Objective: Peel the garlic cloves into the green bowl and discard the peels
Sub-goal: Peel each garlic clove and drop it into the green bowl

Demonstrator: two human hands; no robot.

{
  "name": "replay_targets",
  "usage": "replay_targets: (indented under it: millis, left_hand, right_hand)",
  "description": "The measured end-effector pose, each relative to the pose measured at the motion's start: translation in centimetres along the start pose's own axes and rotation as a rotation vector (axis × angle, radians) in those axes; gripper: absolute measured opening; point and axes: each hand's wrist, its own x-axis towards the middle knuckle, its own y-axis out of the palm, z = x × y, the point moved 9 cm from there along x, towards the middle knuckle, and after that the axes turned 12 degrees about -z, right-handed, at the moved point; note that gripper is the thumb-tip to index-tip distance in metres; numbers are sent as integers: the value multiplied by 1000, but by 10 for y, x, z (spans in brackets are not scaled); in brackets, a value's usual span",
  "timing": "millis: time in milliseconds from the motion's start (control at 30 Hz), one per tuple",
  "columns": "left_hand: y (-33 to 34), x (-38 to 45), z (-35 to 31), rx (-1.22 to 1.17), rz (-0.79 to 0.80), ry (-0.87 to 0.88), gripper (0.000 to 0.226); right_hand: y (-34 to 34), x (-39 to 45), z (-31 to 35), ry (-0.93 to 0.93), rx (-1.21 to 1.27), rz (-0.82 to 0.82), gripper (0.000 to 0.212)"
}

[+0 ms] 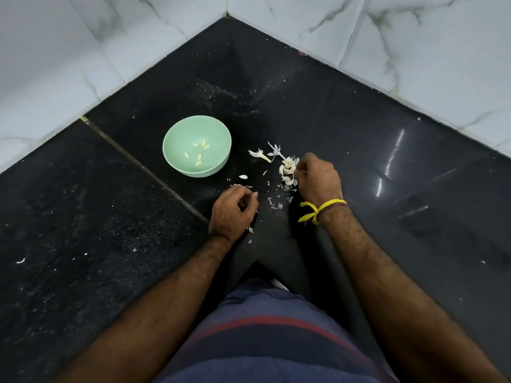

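A black, glossy stone desk (83,217) fills the view, speckled with white flecks and fitted into a corner where two walls of white marble-veined tiles (414,51) meet. A thin seam (143,167) runs diagonally across the left part of the surface, and light glares off the polished stone on the right.

Left of centre stands the green bowl (197,146), upright on the desk, with a few peeled garlic cloves (199,154) lying loose on its bottom. Just right of it and nearer the person, the left hand (233,212) hovers low over the desk, its fingers (250,196) curled inward toward the thumb; whether they pinch anything is too small to tell. Thin white peels (273,203) lie scattered on the desk between the two hands.

Farther right, a dry garlic stem with papery skin (272,153) lies on the stone beside a small heap of unpeeled garlic cloves (288,172). The right hand (319,181) is at that heap, its fingers bent down and touching the cloves; the grip itself is hidden by the hand. A yellow thread (322,210) is tied round the right wrist.

A striped shirt (276,333) shows at the bottom edge.
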Motion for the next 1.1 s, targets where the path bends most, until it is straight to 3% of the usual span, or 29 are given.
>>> replay_targets:
  millis: [200,433,567,733,967,1100]
  left_hand:
    - [-2,-2,0,-18,-8,7,13]
    - [-19,-17,-3,-56,-78,-48,11]
    - [-21,-36,-8,-25,-21,-18,12]
    - [-13,-35,-5,28,36,6,12]
    - [-10,-36,-7,74,65,61,4]
    - [-8,-35,-7,62,81,65,7]
  right_hand:
    - [0,-28,-7,274,426,53,9]
    - [17,-70,-7,376,594,259,13]
    - [20,-79,-1,345,578,300,10]
    - [19,-78,2,200,373,249,6]
    - [26,-84,-1,298,408,338,4]
    - [28,-83,7,217,314,376,6]
